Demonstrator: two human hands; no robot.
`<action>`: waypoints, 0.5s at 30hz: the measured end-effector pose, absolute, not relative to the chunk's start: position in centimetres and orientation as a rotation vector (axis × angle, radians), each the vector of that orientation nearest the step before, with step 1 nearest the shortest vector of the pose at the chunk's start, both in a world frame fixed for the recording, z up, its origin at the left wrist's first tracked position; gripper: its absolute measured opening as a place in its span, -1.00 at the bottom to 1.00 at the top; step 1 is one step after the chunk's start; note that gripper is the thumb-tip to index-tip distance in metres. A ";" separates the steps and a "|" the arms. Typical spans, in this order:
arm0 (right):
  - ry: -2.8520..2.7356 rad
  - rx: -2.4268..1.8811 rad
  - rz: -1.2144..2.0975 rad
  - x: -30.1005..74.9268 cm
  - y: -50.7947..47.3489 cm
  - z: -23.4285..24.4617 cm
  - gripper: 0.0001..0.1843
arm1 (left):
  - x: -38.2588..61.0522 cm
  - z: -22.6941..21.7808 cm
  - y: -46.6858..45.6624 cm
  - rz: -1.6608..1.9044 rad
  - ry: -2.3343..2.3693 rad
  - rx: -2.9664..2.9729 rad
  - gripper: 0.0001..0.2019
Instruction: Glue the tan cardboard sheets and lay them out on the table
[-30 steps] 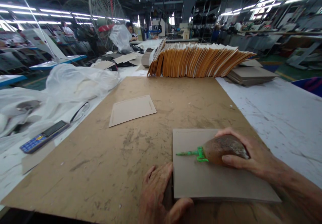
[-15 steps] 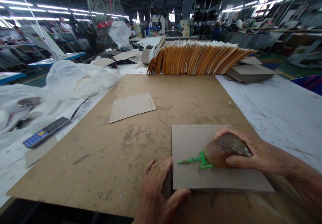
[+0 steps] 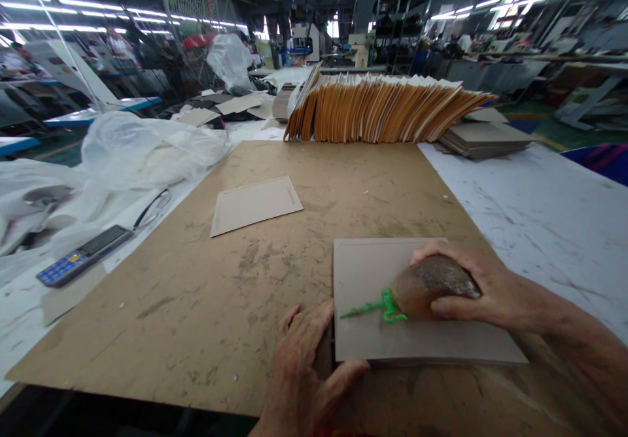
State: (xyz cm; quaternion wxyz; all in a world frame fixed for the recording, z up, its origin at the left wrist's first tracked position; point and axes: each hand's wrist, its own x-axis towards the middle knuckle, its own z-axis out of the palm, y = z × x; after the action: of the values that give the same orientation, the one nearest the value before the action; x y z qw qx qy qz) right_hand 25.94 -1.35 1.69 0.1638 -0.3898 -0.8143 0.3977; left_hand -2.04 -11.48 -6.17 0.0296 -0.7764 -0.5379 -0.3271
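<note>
My right hand (image 3: 471,286) is wrapped round a brownish glue bottle (image 3: 422,288) with a bright green nozzle (image 3: 387,305). The bottle lies tilted low over a stack of grey-beige cardboard sheets (image 3: 422,342), its tip pointing left, close to the sheets' left edge. Whether the tip touches the top sheet I cannot tell. My left hand (image 3: 304,365) rests at the stack's near left corner, fingers stretched along the left edge and thumb out by the front edge. A dark patch shows between that thumb and forefinger; I cannot make out what it is.
A single cardboard piece (image 3: 258,205) lies on the brown work board (image 3: 275,267). Behind stands a long row of orange-brown edged sheets (image 3: 383,111), with a cardboard pile (image 3: 485,137) to its right. At left are a blue-keyed handheld device (image 3: 83,255) and clear plastic wrapping (image 3: 147,149).
The view has shifted slightly. My right hand and the bottle have moved a little to the left over the top sheet. My left hand stays at the stack's corner.
</note>
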 end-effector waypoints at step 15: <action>-1.469 -1.022 1.161 34.3 -2.2 -0.9 -0.48 | -3.3 -6.5 -11.3 -0.941 -1.160 -2.219 -0.36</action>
State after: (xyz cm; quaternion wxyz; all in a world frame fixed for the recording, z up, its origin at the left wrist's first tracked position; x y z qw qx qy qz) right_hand 34.34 -2.24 -0.94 0.4830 -0.4194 -0.6030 0.4766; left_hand -3.25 -11.29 -6.48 0.2313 -0.8072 -0.4218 -0.3422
